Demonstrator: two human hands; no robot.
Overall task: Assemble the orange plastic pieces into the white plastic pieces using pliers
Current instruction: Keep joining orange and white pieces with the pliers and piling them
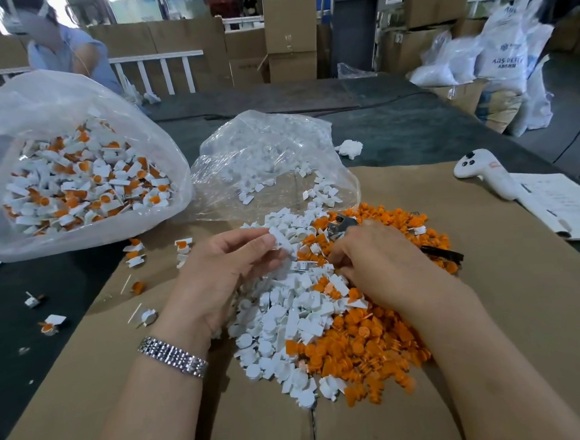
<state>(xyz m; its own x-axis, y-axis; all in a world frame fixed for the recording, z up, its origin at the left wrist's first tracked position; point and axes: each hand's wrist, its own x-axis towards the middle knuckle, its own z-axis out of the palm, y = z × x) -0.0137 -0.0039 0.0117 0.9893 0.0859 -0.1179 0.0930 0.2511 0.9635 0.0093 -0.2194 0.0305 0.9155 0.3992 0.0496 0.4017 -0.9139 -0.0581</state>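
The left hand [230, 268] pinches a white piece [280, 240] in its fingers above the mixed heap of white pieces [282, 327] and orange pieces [362, 345] on the cardboard-covered bench [514, 307]. The right hand [384, 264] grips the pliers [342, 225], its fingers curled round the handles, metal head lying over the heap

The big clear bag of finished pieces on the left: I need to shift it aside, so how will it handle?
The clear bag looks like thin crinkled film, so probably floppy, sagging when lifted. It holds many assembled pieces, so likely heavier than it looks. Its mouth gapes open, so tipping could spill them.
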